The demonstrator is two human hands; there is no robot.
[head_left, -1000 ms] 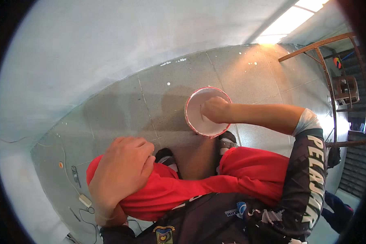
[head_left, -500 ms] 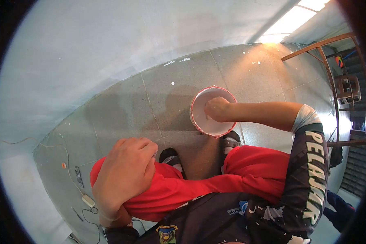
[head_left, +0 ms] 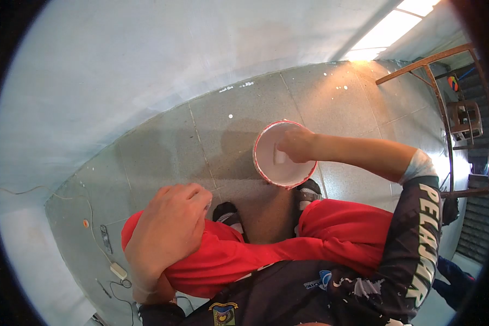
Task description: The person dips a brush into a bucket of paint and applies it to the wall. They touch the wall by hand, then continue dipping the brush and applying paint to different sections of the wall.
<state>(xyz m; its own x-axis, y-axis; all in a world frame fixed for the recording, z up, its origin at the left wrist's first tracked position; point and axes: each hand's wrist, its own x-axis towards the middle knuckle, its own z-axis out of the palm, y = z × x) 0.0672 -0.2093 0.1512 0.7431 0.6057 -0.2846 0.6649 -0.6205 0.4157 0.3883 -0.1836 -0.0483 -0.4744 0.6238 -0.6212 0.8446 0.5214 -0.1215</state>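
My right hand is inside a white bucket with a red, paint-smeared rim, which stands on the floor in front of my feet. Its fingers are closed around a pale, flat-ended tool; the rest of the tool is hidden by the hand. Pale paint coats the bucket's inner wall. My left hand is over my left knee, back upward, fingers bent and close together. A small greyish edge shows by its fingertips, but what the fingers hold, if anything, is hidden.
Ahead, a pale wall meets the grey tiled floor, which has white paint spots. A rusty metal frame and a brown stool stand at right. A cable with a power strip lies at left.
My right hand has shifted slightly right and up within the bucket, and more of the pale tool shows below it. My left hand stays over the knee.
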